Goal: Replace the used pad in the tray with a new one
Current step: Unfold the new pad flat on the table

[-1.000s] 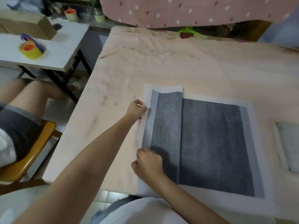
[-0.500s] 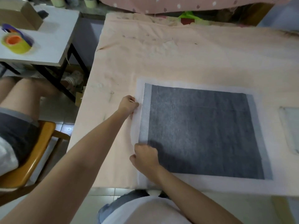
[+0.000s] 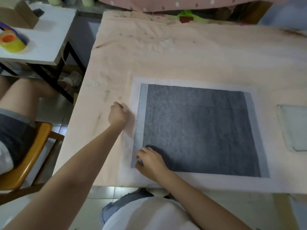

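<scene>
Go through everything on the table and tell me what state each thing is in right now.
Pad: fully unfolded, flat, dark side up.
Left hand: closed at the pad's left border; grip on it unclear.
Right hand: pressing the pad's near-left corner.
Tray: at the right edge, partly out of frame, contents unclear.
Tablecloth: spread, wrinkled, stained.

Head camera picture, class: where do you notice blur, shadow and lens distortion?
In the head view, the tape roll at far left is smeared by motion blur; the right hand throws a soft shadow across the grey pad; the table edges bow outward, a wide-angle effect.
</scene>
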### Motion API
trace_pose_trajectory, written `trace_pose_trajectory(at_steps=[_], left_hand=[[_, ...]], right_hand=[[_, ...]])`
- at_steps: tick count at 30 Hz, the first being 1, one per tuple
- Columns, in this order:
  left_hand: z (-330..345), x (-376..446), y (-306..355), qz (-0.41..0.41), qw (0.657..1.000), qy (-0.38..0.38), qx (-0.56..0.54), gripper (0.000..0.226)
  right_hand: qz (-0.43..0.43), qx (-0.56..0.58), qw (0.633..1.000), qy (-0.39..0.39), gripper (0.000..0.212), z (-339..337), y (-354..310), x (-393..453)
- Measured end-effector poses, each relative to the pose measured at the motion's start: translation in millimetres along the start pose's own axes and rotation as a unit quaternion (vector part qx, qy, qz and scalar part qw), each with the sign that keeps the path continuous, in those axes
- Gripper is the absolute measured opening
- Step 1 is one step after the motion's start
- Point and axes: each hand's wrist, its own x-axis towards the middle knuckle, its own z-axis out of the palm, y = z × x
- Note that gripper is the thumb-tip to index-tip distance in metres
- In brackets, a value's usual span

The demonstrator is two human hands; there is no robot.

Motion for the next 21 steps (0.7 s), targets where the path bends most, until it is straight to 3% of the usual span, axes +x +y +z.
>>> trace_pose_trajectory(at_steps=[4, 7, 10, 12, 16, 21], left_hand=[[17, -65, 1, 0.061, 0.996, 0.064, -0.022, 0.03], [46, -127, 6, 0.148, 0.988, 0.038, -0.023, 0.027], [83, -190, 5, 0.3, 0.953, 0.006, 0.046, 0.026], [102, -222, 6, 0.352, 0.931, -0.021, 0.09, 0.031], [129, -256, 0, 0.426, 0.887, -0.049, 0.17, 0.06], [142, -272, -15, 0.44, 0.867, -0.062, 0.223, 0.066]], right_hand=[[-0.013, -0.036, 0.998, 0.057, 0.018, -11, 46, -35], [0.025, -0.052, 0.994, 0.093, 0.021, -19, 88, -66], [0.054, -0.074, 0.986, 0.141, 0.023, -28, 128, -101], [0.068, -0.097, 0.98, 0.159, 0.027, -34, 152, -124], [0.083, -0.146, 0.974, 0.151, 0.052, -37, 188, -163], [0.071, -0.19, 0.974, 0.1, 0.069, -28, 214, -193]])
